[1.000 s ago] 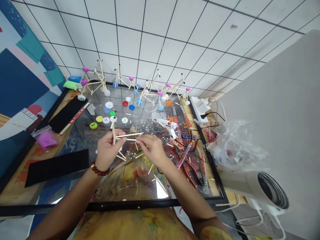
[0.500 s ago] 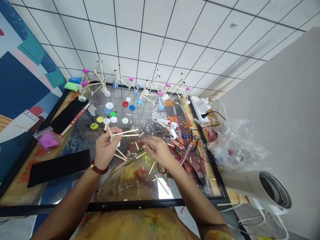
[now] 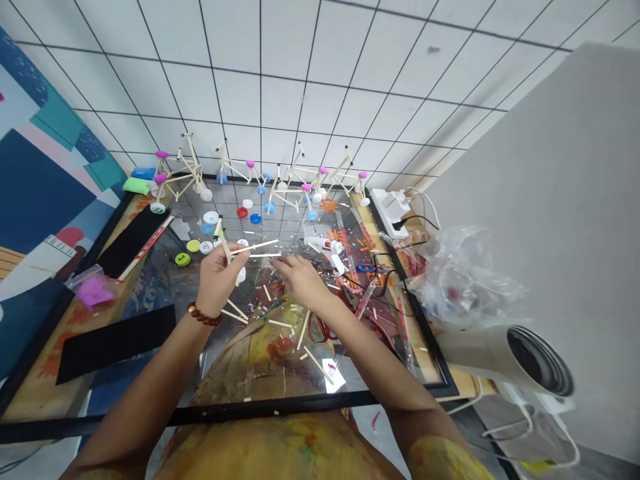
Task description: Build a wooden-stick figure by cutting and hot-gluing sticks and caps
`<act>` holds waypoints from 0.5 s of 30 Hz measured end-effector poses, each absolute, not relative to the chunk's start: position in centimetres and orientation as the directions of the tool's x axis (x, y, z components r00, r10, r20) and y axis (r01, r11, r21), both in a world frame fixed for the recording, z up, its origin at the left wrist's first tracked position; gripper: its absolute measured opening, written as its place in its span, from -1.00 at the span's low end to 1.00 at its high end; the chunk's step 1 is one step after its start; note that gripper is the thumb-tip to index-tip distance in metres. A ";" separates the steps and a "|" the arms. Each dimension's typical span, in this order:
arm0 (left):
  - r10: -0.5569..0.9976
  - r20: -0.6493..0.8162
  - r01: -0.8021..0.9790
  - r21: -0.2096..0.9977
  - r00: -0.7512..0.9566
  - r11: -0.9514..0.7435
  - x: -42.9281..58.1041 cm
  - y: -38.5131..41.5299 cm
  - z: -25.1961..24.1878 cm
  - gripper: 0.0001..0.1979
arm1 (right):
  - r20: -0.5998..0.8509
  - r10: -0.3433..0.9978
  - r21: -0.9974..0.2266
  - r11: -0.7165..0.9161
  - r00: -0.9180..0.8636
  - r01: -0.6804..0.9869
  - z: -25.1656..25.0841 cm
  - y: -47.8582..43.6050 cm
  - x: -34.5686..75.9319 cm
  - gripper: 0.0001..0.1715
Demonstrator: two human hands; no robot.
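Note:
My left hand (image 3: 220, 277) is closed round a wooden stick frame (image 3: 256, 248), a small model of glued sticks with dark tips at its upper end. Two of its sticks point right, and a white bottle cap (image 3: 241, 275) shows just below my fingers. My right hand (image 3: 303, 283) is close to the free ends of these sticks, its thumb and fingers drawn together. Whatever it may pinch is too small to make out. Loose wooden sticks (image 3: 303, 330) lie on the glass tabletop below both hands.
Several stick models (image 3: 295, 190) with purple lumps and bottle caps stand along the back. A white glue gun (image 3: 326, 249) lies right of centre, near red-handled pliers (image 3: 380, 330) and cables. Loose caps (image 3: 193, 246), black strips (image 3: 117, 340) and a power strip (image 3: 389, 210) surround the work.
My right hand has moved up and left, closer to the stick ends, and its fingers have drawn together. My left hand still holds the frame, slightly higher. The whole view has shifted a little.

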State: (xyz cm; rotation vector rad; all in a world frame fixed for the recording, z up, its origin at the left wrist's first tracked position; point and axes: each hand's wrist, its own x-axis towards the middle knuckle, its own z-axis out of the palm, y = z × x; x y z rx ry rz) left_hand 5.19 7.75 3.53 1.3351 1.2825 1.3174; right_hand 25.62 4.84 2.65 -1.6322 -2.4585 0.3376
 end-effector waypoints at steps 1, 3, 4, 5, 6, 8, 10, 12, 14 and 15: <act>0.989 0.113 0.084 0.991 -0.090 -0.106 5.2 8.1 3.7 -0.75 | -0.006 0.922 -0.237 0.374 -0.387 0.897 2.6 5.3 25.4 -0.52; 0.986 0.117 0.074 0.991 -0.119 -0.109 5.0 8.6 3.9 -0.74 | -0.052 0.930 -0.166 0.350 -0.363 0.922 2.8 5.3 25.1 -0.59; 0.984 0.124 0.077 0.990 -0.129 -0.115 4.8 8.8 3.9 -0.74 | -0.063 0.937 -0.144 0.332 -0.343 0.932 2.9 5.0 25.1 -0.63; 0.981 0.133 0.083 0.989 -0.138 -0.122 4.7 8.9 3.8 -0.73 | -0.065 0.943 -0.133 0.317 -0.327 0.939 3.1 4.6 25.2 -0.66; 0.979 0.141 0.091 0.988 -0.147 -0.128 4.5 9.1 3.7 -0.73 | -0.059 0.944 -0.138 0.313 -0.323 0.940 3.2 4.1 25.3 -0.68; 0.977 0.143 0.107 0.986 -0.160 -0.127 4.5 9.3 3.4 -0.73 | -0.047 0.937 -0.188 0.332 -0.346 0.924 3.4 3.0 25.5 -0.70; 0.979 0.138 0.132 0.984 -0.148 -0.119 4.9 9.4 3.2 -0.74 | -0.045 0.940 -0.273 0.313 -0.337 0.910 3.5 2.0 25.8 -0.74; 0.983 0.162 0.185 0.972 -0.088 -0.144 5.4 9.3 3.1 -0.76 | -0.046 0.966 -0.357 0.222 -0.255 0.907 3.5 1.4 26.4 -0.76; 0.976 0.216 0.254 0.945 -0.017 -0.205 5.9 9.0 3.1 -0.79 | -0.048 0.986 -0.408 0.127 -0.161 0.904 3.5 1.0 27.0 -0.76; 0.971 0.240 0.281 0.931 0.010 -0.233 6.1 8.9 3.0 -0.81 | -0.044 0.989 -0.425 0.111 -0.143 0.899 3.5 0.9 27.3 -0.76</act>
